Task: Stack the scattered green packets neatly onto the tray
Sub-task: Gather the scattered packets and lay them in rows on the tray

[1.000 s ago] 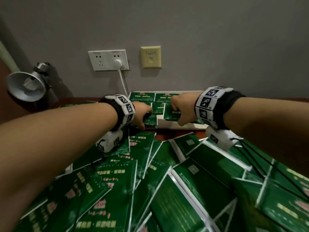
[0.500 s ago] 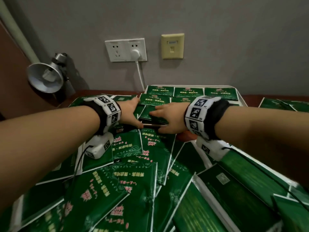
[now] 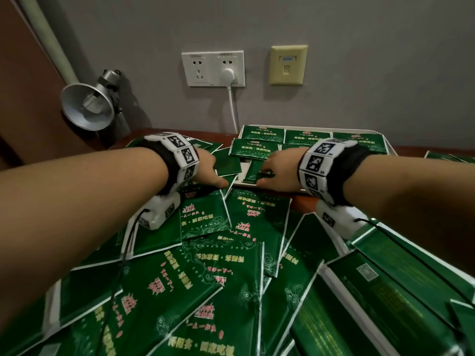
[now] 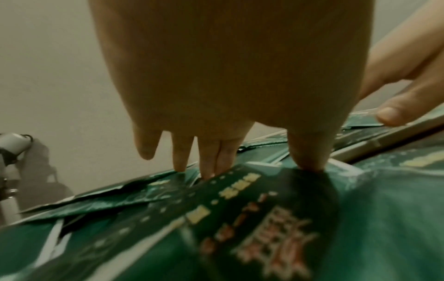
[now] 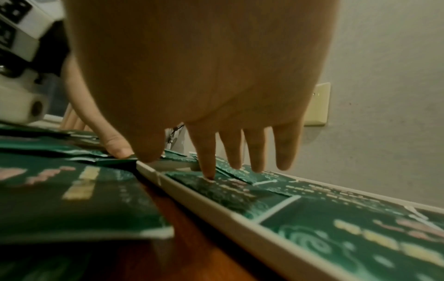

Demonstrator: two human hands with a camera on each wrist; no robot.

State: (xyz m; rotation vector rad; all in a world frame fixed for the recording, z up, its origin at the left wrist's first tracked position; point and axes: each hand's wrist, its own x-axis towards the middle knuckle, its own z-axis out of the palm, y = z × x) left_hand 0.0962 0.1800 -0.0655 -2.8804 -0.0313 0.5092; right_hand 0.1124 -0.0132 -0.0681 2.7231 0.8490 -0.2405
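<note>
The tray (image 3: 388,147) is the landmark: it sits at the far edge of the surface by the wall, partly filled with rows of green packets (image 3: 262,150). The right hand (image 3: 276,170), grip open, presses flat fingers (image 5: 209,171) on a packet just inside the tray's near rim. The left hand (image 3: 208,170), just left of the tray, rests straight fingers (image 4: 211,161) on a loose packet (image 3: 203,214) (its long axis runs toward the tray), so it is the nearer hand for sliding that one in.

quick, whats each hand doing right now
Left hand: open, fingers straight, tips touching a loose packet.
Right hand: open, forefinger pressing a packet in the tray.
</note>
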